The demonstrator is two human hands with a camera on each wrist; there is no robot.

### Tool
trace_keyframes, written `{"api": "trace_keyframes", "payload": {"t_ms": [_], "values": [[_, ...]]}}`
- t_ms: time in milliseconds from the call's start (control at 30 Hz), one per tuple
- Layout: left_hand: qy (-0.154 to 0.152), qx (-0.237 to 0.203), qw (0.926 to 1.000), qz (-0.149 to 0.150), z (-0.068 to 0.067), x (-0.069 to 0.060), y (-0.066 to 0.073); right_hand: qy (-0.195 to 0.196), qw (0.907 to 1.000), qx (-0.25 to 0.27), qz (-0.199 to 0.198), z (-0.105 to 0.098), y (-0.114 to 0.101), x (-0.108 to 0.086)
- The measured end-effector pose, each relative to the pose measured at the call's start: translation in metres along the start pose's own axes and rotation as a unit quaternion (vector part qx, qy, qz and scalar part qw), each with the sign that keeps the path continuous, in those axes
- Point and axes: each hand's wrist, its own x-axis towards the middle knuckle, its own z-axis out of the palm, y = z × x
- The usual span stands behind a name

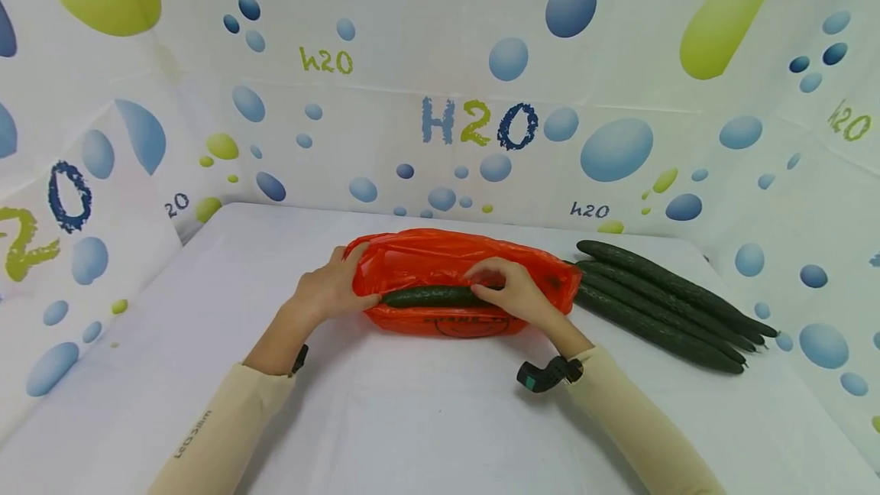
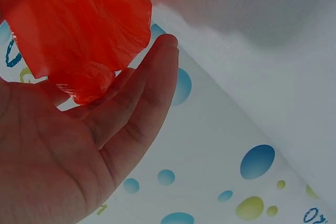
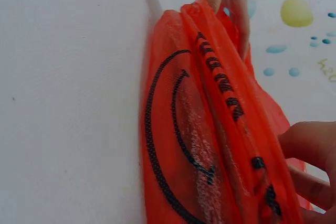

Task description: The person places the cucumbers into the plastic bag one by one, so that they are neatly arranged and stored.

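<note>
A red plastic bag (image 1: 440, 243) with black print lies on the white table, its opening spread. One dark green cucumber (image 1: 429, 296) lies lengthwise in that opening. At the bag's left end, my left hand (image 1: 328, 286) holds the rim between thumb and fingers; the left wrist view shows its fingers around the red plastic (image 2: 86, 30). My right hand (image 1: 512, 290) has its fingers curled at the cucumber's right end, inside the bag. In the right wrist view, this hand (image 3: 312, 169) is partly cut off behind the bag's printed side (image 3: 178, 129).
Several long cucumbers (image 1: 660, 312) lie side by side, slanting, to the right of the bag, their far ends close to it. A white sheet (image 1: 385, 82) with blue and green spots hangs behind and at the sides of the table (image 1: 412, 418).
</note>
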Motion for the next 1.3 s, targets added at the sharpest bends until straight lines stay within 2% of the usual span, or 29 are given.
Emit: {"api": "trace_keyframes", "payload": {"t_ms": [233, 500, 733, 833, 967, 1100, 1300], "values": [[-0.002, 0.0, 1.0, 0.003, 0.001, -0.001, -0.002, 0.009, 0.9997, 0.021, -0.007, -0.009, -0.005, -0.011], [0.001, -0.003, 1.0, 0.002, 0.0, -0.002, -0.002, 0.018, 0.9994, 0.019, -0.022, -0.021, -0.017, -0.023], [0.008, -0.01, 0.9999, 0.006, -0.001, 0.002, 0.002, 0.017, 0.9972, 0.039, -0.062, -0.039, -0.029, -0.039], [0.01, -0.012, 0.9998, 0.012, -0.002, 0.006, 0.005, 0.039, 0.9946, 0.039, -0.088, -0.052, -0.03, -0.047], [0.01, -0.004, 0.9998, 0.014, -0.003, 0.009, 0.005, 0.087, 0.9905, 0.04, -0.1, -0.064, -0.028, -0.057], [0.007, -0.003, 0.9999, 0.011, -0.003, 0.007, 0.002, 0.126, 0.9857, 0.056, -0.098, -0.069, -0.022, -0.063], [-0.007, -0.006, 0.9999, 0.007, 0.002, 0.004, -0.002, 0.15, 0.9829, 0.065, -0.086, -0.069, -0.007, -0.081]]}}
